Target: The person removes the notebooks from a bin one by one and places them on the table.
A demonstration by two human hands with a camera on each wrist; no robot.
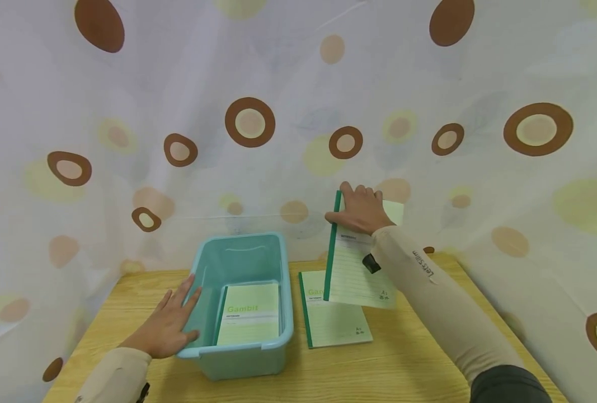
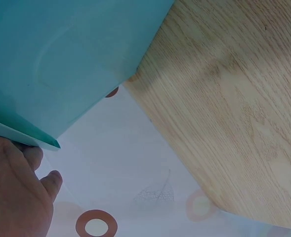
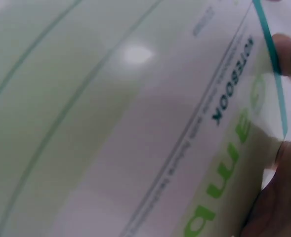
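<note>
My right hand grips a pale green notebook by its upper end, thumb at the dark green spine. The notebook hangs nearly upright, tilted, above the table; its cover fills most of the right wrist view. My left hand rests on the left rim of a light blue plastic tub, fingers spread and fairly straight. Inside that tub lies a Gambit notebook, face up. Another notebook lies flat on the table right of the tub, partly covered in the head view by the raised one.
The wooden table reaches back to a white plastic sheet printed with brown and pale spots. In the left wrist view, the tub's side stands beside the bare wood grain.
</note>
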